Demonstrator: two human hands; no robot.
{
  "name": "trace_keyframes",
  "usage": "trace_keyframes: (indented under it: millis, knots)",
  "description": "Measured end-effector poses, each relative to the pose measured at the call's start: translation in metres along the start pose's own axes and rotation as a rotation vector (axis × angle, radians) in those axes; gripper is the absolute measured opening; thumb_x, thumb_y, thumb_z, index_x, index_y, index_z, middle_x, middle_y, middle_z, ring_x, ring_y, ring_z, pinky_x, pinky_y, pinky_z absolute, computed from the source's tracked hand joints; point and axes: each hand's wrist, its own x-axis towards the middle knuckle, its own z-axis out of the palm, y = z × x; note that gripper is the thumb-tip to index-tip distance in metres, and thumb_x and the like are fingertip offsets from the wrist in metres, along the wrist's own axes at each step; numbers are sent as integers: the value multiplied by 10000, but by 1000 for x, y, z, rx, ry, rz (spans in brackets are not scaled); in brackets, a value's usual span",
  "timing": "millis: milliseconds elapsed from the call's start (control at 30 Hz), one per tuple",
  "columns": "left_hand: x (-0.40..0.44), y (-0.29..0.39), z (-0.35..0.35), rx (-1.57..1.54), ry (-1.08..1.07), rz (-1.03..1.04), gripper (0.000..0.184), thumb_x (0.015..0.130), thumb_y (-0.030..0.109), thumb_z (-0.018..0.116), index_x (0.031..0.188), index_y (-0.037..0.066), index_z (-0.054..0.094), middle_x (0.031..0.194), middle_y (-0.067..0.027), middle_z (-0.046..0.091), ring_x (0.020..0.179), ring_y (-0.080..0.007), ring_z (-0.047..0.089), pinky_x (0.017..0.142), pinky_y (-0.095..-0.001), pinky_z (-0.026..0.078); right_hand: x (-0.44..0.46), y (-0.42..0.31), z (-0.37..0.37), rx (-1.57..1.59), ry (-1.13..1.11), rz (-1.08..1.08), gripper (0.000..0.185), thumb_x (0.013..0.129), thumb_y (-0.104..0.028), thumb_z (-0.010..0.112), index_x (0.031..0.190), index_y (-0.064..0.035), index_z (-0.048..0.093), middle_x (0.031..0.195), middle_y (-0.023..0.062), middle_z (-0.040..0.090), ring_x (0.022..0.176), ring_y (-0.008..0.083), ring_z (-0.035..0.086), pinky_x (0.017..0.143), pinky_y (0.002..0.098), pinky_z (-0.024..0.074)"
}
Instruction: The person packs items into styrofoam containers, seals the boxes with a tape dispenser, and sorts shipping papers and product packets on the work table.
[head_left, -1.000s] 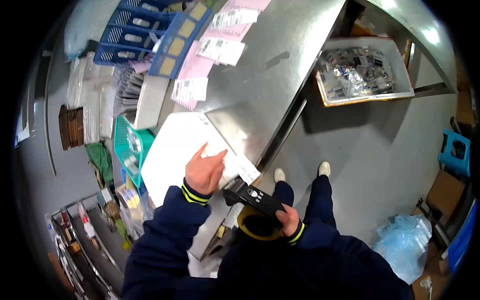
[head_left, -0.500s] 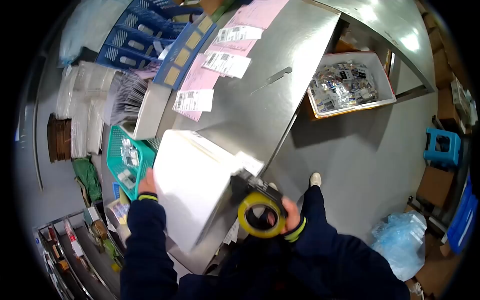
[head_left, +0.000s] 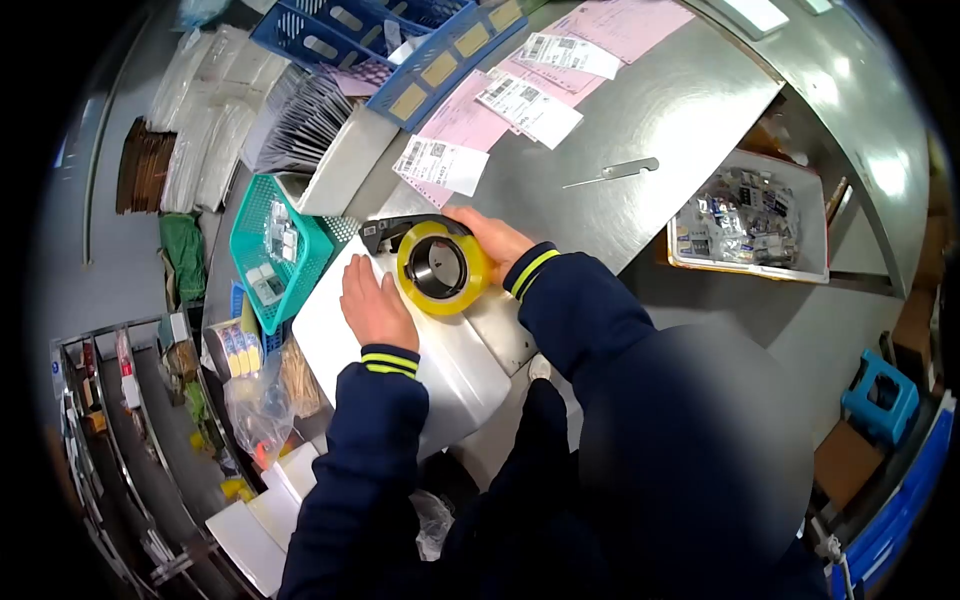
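Observation:
A large white box (head_left: pixel 455 385) stands at the metal table's near edge, in front of my body. My left hand (head_left: pixel 377 308) lies flat on its top, fingers stretched out and pressing on the surface. In my right hand (head_left: pixel 488 242) is a black tape dispenser (head_left: pixel 385 232) loaded with a wide roll of yellow tape (head_left: pixel 415 277). The dispenser's head rests at the far edge of the box top, just beyond my left fingertips. Whether tape is stuck to the box there I cannot tell.
A teal basket (head_left: pixel 318 245) with small packets stands left of the box. Behind it are a blue divided crate (head_left: pixel 440 70), upright envelopes (head_left: pixel 300 130) and pink sheets with labels (head_left: pixel 455 120). A knife (head_left: pixel 630 169) lies on the table (head_left: pixel 600 120). A white bin (head_left: pixel 815 235) of packets stands right.
The tape dispenser has moved up and left, from beside the box to its far top edge. My left hand has shifted from the box's left side onto its top. The view has turned.

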Motion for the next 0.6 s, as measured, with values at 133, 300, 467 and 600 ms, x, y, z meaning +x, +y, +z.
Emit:
trace_keyframes:
  millis: [133,300,467,600]
  knots:
    - [1,10,-8,79,85,65,335,831,123,496,1129,-24,455,1146,-178,479,1087,-347,420,921,-423,315,0,-3,-1,72,-13,-2,299,827,-316,569,970,-53,559,904,61,611,789,154,583,742,280,489]
    - [-14,28,-19,138,75,-117,252,810,140,541,1026,16,500,1005,-140,514,963,-323,469,809,-423,375,-3,-6,0,98,-27,13,305,820,-323,577,962,-54,560,893,68,614,773,158,587,735,285,494]
    - [-13,26,-12,167,89,-15,292,813,81,508,1104,57,506,1027,-121,514,954,-314,477,799,-407,386,-8,12,-11,146,-1,22,327,817,-320,581,974,-34,563,901,75,616,746,154,587,723,276,491]
    - [-8,26,-14,188,122,153,362,789,26,496,1148,75,494,1077,-111,510,995,-303,471,836,-400,367,-78,38,-44,254,46,-58,350,845,-281,557,1020,22,544,898,79,614,764,159,584,715,281,487]
